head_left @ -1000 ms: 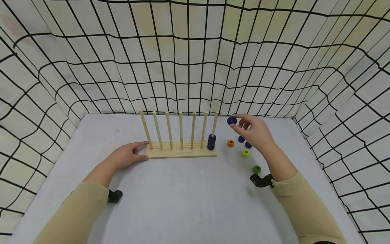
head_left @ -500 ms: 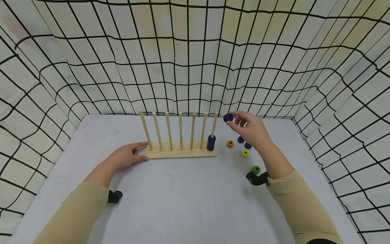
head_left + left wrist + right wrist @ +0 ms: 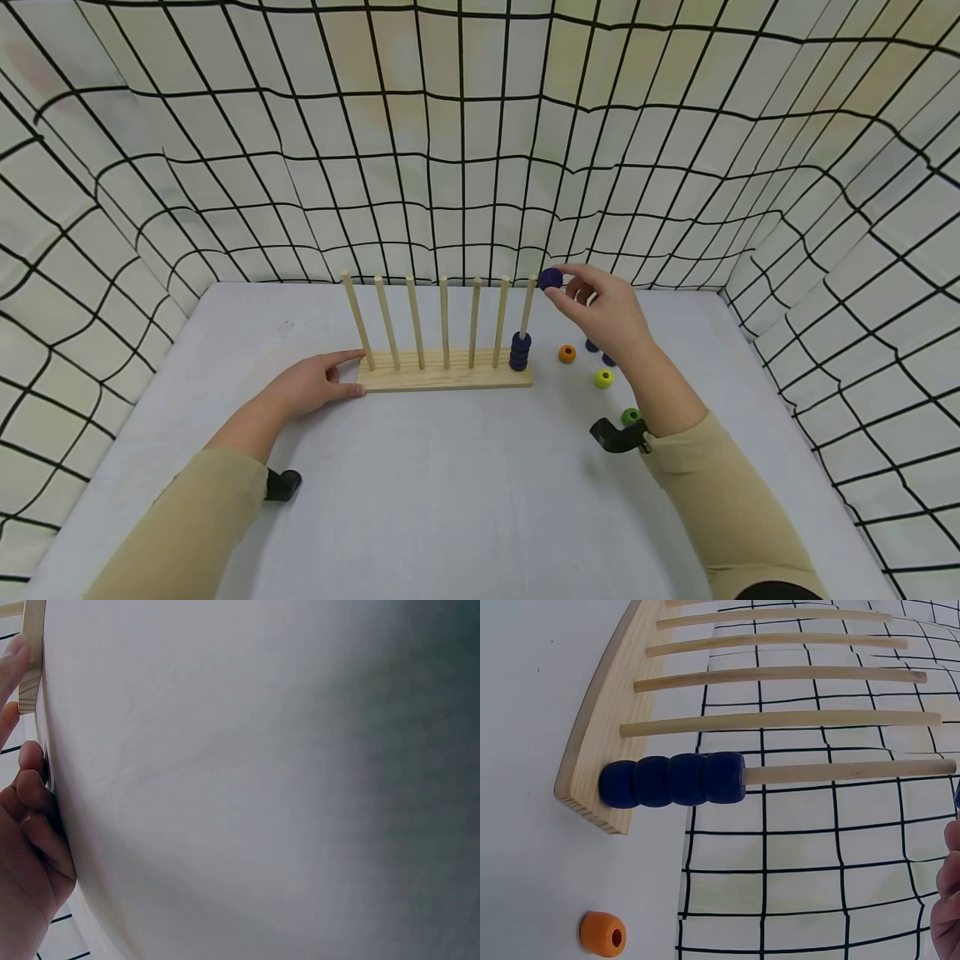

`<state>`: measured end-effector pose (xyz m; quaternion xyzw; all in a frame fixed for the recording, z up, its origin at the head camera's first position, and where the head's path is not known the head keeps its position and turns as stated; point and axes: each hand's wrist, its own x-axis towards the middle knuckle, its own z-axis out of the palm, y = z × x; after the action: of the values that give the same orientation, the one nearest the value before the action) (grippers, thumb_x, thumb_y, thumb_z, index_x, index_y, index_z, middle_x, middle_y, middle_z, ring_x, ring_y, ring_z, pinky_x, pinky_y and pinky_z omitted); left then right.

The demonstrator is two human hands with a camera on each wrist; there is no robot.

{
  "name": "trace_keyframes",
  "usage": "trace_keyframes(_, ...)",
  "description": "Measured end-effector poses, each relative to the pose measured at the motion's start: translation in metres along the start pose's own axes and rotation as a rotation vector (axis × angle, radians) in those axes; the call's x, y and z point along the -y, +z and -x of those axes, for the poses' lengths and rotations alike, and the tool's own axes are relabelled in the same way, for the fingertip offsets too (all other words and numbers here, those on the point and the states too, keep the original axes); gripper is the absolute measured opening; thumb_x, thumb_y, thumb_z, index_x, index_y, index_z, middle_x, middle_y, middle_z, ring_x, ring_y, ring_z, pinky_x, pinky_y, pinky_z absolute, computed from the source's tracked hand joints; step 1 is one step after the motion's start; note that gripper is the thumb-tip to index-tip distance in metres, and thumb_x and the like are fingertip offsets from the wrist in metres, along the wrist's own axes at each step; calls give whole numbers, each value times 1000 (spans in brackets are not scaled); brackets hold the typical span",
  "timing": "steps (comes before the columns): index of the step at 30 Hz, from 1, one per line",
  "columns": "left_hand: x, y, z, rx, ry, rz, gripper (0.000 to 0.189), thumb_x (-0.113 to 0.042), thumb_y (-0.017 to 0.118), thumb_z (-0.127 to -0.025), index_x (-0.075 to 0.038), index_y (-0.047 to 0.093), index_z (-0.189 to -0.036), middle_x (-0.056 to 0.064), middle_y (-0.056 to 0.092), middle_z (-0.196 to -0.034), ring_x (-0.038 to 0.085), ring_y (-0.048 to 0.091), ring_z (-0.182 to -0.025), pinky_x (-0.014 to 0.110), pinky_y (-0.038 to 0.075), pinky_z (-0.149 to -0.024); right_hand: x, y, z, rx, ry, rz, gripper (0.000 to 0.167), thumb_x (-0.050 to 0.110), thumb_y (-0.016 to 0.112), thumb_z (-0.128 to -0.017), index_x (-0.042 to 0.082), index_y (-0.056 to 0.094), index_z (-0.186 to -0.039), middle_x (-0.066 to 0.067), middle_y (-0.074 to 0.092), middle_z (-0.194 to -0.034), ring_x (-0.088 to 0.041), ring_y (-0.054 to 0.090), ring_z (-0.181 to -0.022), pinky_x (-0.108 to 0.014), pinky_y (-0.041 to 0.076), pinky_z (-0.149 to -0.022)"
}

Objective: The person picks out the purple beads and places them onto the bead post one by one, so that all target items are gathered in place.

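A wooden peg rack (image 3: 446, 379) stands on the table with several upright pegs. My left hand (image 3: 307, 383) grips its left end, thumb at the front edge and index finger at the back. Blue beads (image 3: 671, 780) are stacked at the foot of the rightmost peg (image 3: 847, 772). My right hand (image 3: 603, 310) pinches another blue bead (image 3: 551, 278) between thumb and index finger, close to that peg's top on its right side. In the right wrist view only a sliver of this bead and some fingertips (image 3: 949, 881) show at the right edge.
Right of the rack lie an orange bead (image 3: 567, 354), a yellow bead (image 3: 603, 378) and a green bead (image 3: 630, 416), the last partly behind the wrist camera. Two loose blue beads (image 3: 592, 345) are partly covered by my right hand. Black netting (image 3: 465, 167) surrounds the white table (image 3: 450, 500).
My right hand has moved left and slightly up with the blue bead, from right of the rack to beside the rightmost peg's top. My left hand has stayed on the rack.
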<state>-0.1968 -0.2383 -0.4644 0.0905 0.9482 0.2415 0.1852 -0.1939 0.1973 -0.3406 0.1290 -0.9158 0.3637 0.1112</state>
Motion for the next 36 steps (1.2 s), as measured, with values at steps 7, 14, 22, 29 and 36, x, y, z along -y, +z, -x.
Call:
trace_keyframes(7, 1, -1, 0, -2, 0, 0, 80, -53, 72, -86, -16, 43, -151, 5, 48, -83, 20, 44, -74, 36, 33, -66, 7, 3, -3, -19, 10, -56, 43, 41, 67, -95, 18, 64, -132, -2, 61, -90, -18, 55, -80, -33, 43, -64)
trace_keyframes(14, -1, -2, 0, -2, 8, 2, 79, -52, 72, -87, -15, 43, -151, 5, 48, -83, 20, 44, -74, 36, 33, -66, 12, 8, -7, -27, 22, -89, 43, 43, 67, -94, 20, 65, -131, -1, 60, -89, -17, 55, -82, -33, 43, -65)
trace_keyframes(22, -2, -2, 0, 1, 1, 5, 80, -53, 72, -87, -15, 43, -151, 5, 48, -83, 20, 44, -74, 36, 33, -66, 12, 10, -8, -31, 33, -92, 44, 41, 67, -94, 19, 64, -132, -2, 60, -90, -17, 55, -83, -33, 44, -67)
trace_keyframes(29, 1, 0, 0, -3, 4, 3, 81, -54, 71, -87, -14, 43, -151, 5, 48, -84, 20, 44, -74, 36, 33, -65, 15, 13, -9, -13, 43, -107, 43, 40, 68, -94, 18, 64, -132, -2, 62, -90, -19, 55, -82, -33, 44, -67)
trace_keyframes(36, 0, -1, -1, -4, 3, 4, 81, -53, 72, -86, -15, 43, -151, 5, 48, -82, 20, 43, -73, 36, 33, -65, 15, 15, -8, -14, 49, -111, 44, 40, 68, -94, 19, 63, -132, -1, 62, -90, -18, 55, -83, -34, 45, -67)
